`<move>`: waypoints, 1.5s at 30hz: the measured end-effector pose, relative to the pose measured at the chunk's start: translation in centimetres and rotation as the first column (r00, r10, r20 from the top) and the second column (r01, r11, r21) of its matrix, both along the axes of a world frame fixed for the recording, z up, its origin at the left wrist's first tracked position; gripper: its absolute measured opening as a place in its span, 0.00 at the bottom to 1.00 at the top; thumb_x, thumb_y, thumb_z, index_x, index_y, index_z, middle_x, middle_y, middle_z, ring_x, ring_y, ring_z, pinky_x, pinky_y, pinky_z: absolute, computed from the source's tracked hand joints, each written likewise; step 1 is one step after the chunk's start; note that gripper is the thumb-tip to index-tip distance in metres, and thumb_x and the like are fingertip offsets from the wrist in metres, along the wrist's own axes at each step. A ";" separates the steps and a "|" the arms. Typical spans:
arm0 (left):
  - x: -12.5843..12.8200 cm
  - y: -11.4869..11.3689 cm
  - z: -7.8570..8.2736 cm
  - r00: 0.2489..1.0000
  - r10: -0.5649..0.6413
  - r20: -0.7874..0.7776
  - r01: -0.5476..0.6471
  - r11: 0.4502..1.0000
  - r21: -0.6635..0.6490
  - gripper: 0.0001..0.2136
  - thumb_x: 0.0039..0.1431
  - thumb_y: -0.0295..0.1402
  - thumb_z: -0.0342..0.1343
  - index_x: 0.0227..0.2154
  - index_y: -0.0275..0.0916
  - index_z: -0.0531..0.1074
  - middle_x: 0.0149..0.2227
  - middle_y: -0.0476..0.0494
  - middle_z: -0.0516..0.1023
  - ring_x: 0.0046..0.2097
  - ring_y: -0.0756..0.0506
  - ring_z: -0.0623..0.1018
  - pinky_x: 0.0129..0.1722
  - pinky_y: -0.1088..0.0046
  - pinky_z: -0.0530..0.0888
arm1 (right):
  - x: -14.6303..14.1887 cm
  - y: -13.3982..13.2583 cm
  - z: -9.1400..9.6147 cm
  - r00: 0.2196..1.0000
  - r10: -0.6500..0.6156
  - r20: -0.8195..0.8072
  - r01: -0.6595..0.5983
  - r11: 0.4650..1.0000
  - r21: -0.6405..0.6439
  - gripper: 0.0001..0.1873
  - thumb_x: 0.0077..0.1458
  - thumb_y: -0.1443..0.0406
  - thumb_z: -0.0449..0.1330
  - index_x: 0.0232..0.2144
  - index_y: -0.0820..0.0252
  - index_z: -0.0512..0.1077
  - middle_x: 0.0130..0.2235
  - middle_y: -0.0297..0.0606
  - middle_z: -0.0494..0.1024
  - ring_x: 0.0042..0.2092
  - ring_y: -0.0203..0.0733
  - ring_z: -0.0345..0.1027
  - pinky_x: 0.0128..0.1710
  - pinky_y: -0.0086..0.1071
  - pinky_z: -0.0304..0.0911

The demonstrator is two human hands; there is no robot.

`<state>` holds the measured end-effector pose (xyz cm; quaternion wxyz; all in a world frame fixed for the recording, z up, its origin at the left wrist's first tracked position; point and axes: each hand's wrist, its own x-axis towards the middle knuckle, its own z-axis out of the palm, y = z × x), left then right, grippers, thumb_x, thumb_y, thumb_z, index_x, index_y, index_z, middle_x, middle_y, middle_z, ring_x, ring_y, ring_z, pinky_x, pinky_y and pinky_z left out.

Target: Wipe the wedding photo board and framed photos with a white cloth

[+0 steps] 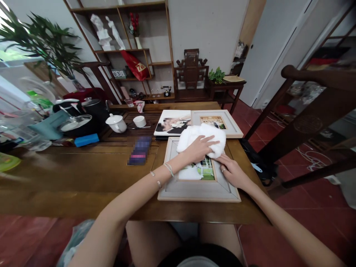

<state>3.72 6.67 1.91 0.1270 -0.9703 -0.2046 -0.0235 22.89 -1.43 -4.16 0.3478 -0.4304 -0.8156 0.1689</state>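
A folded white towel (191, 136) lies over the upper part of a picture frame (172, 194) with a pale wood edge and a grey mat. My left hand (200, 149) rests on top of the towel, fingers spread and pressing down rather than wrapped round it. Below the towel part of the photo (207, 172) shows, with green and white areas; the rest is covered. My right hand (233, 172) lies on the frame's right side, fingers stretched out, their tips at the towel's lower right edge. A ring is on one of its fingers.
Behind the frame lie a second framed picture (235, 128) and a white-and-black photo panel (164, 120). A pixelated dark item (139, 150), a lidded white teacup (116, 123), a small white cup (139, 121) and a blue block (86, 140) are leftward. A wooden chair (308, 118) stands right.
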 end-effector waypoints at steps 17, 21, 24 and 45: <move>-2.7 -9.1 1.2 0.948 0.283 -0.147 -0.300 0.948 -0.106 0.10 0.53 0.30 0.55 0.36 0.36 0.79 0.52 0.34 0.72 0.38 0.40 0.75 0.32 0.65 0.66 | -0.3 0.0 -0.6 0.996 -0.047 -0.081 0.043 0.998 -0.039 0.33 0.47 0.77 0.49 0.53 0.53 0.71 0.56 0.38 0.73 0.59 0.47 0.64 0.62 0.53 0.56; 0.7 -14.2 1.5 0.990 0.077 -0.122 -0.094 0.986 -0.140 0.11 0.55 0.37 0.56 0.33 0.34 0.78 0.50 0.29 0.72 0.38 0.39 0.73 0.30 0.66 0.64 | -0.1 -0.1 -0.5 0.994 -0.060 -0.090 0.055 0.997 -0.061 0.31 0.48 0.77 0.49 0.52 0.52 0.72 0.56 0.38 0.73 0.59 0.47 0.65 0.61 0.53 0.57; 1.8 -15.9 2.0 0.995 0.034 -0.092 -0.049 0.984 -0.170 0.11 0.55 0.37 0.56 0.33 0.35 0.78 0.48 0.29 0.73 0.37 0.39 0.72 0.28 0.66 0.62 | 0.0 0.0 -0.4 0.994 -0.054 -0.097 0.048 0.997 -0.068 0.30 0.49 0.76 0.49 0.52 0.53 0.72 0.55 0.38 0.74 0.58 0.46 0.65 0.61 0.51 0.58; -8.3 -14.9 0.8 0.984 0.157 -0.083 -0.174 0.947 -0.269 0.11 0.55 0.33 0.54 0.39 0.38 0.78 0.65 0.41 0.57 0.66 0.29 0.50 0.62 0.48 0.53 | 0.1 -0.2 -0.6 0.997 -0.037 -0.065 0.034 0.998 -0.050 0.33 0.48 0.77 0.48 0.54 0.52 0.70 0.57 0.37 0.72 0.60 0.46 0.63 0.62 0.53 0.55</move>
